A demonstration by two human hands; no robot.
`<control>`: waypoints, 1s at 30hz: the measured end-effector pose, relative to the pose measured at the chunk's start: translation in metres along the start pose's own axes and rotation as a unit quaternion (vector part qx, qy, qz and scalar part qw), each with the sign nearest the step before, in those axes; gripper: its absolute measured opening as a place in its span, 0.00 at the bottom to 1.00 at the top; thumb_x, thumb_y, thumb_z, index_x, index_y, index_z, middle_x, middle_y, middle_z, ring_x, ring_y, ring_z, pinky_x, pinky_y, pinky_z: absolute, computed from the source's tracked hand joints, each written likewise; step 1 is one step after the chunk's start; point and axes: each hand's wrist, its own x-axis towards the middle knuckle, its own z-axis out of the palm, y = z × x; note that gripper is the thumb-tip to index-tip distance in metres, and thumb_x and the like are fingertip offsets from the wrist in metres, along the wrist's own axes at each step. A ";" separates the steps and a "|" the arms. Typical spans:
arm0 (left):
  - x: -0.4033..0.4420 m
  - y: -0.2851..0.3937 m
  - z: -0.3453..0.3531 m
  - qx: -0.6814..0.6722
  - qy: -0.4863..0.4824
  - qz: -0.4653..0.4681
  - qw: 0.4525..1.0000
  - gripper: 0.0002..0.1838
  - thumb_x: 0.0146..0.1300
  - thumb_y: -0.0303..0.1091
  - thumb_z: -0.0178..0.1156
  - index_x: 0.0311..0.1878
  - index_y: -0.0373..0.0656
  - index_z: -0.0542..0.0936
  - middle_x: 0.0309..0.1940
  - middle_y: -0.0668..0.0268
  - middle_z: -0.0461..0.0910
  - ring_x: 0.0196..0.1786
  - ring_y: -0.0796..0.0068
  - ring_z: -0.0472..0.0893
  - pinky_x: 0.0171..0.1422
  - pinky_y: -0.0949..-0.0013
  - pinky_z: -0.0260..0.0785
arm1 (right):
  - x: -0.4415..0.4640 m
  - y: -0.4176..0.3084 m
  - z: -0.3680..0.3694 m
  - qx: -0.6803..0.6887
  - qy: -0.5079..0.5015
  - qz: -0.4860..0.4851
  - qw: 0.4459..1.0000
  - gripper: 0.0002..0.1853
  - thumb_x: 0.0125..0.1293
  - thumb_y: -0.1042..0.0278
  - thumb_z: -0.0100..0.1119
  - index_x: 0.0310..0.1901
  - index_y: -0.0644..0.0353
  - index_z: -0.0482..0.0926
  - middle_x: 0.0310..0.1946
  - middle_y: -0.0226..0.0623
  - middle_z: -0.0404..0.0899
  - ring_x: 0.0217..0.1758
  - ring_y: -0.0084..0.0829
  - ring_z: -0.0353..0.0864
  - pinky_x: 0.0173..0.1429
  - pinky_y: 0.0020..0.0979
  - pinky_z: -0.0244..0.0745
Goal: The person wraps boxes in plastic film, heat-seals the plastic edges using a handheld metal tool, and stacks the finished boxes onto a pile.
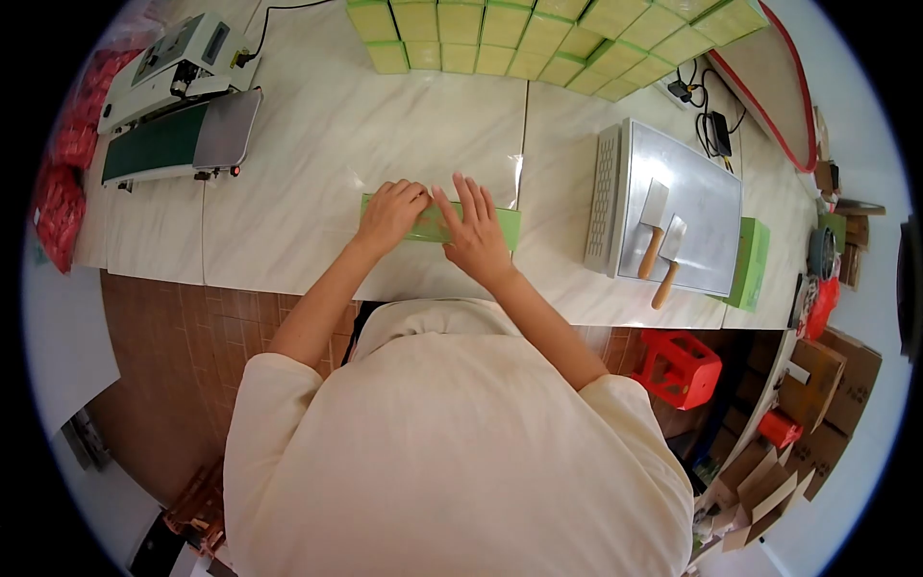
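Observation:
A long, flat green box [505, 229] lies on the marbled table in front of me. Glints near its left end look like clear film, though I cannot be sure. My left hand [392, 213] rests over the left part of the box, its fingers bent together; what they pinch, if anything, is hidden. On the middle of the box lies my right hand [476, 238], with its fingers stretched and apart. The two hands are close together, and between them a strip of the green surface shows.
Stacked green boxes [461, 38] line the table's back. At the left stands a machine with a dark green belt [154, 144]. To the right, a metal case [707, 173] bears two wooden-handled blades [654, 207], beside another green box [750, 264]. A red stool [683, 370] stands below.

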 end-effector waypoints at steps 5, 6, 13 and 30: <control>0.000 -0.005 -0.006 -0.024 0.003 0.036 0.999 0.07 0.55 0.31 0.60 0.38 0.47 0.80 0.38 0.72 0.78 0.45 0.70 0.78 0.53 0.64 0.68 | 0.014 0.029 0.001 0.030 -0.076 -0.068 0.994 0.43 0.42 0.63 0.75 0.64 0.56 0.68 0.60 0.46 0.69 0.67 0.47 0.65 0.77 0.53 0.53; -0.001 -0.009 -0.009 -0.031 -0.019 0.036 0.999 0.06 0.57 0.31 0.60 0.39 0.47 0.80 0.38 0.71 0.79 0.46 0.69 0.79 0.55 0.63 0.68 | 0.017 0.031 0.004 0.028 -0.133 -0.064 0.989 0.42 0.41 0.60 0.76 0.62 0.56 0.69 0.56 0.45 0.71 0.65 0.45 0.68 0.77 0.54 0.52; -0.041 -0.073 -0.056 0.019 -0.005 -0.028 0.999 0.02 0.58 0.31 0.63 0.34 0.47 0.81 0.33 0.70 0.79 0.43 0.68 0.79 0.53 0.63 0.66 | 0.014 0.033 0.004 0.037 -0.163 -0.050 0.985 0.38 0.40 0.57 0.77 0.56 0.55 0.72 0.46 0.40 0.75 0.58 0.42 0.72 0.77 0.55 0.51; -0.033 0.019 0.003 -0.078 -0.113 -0.071 0.988 0.27 0.67 0.33 0.57 0.70 0.47 0.68 0.73 0.65 0.63 0.75 0.64 0.60 0.79 0.55 0.51 | 0.016 0.042 -0.017 0.022 -0.163 -0.042 0.986 0.33 0.46 0.54 0.76 0.55 0.54 0.77 0.45 0.36 0.77 0.56 0.38 0.74 0.77 0.56 0.49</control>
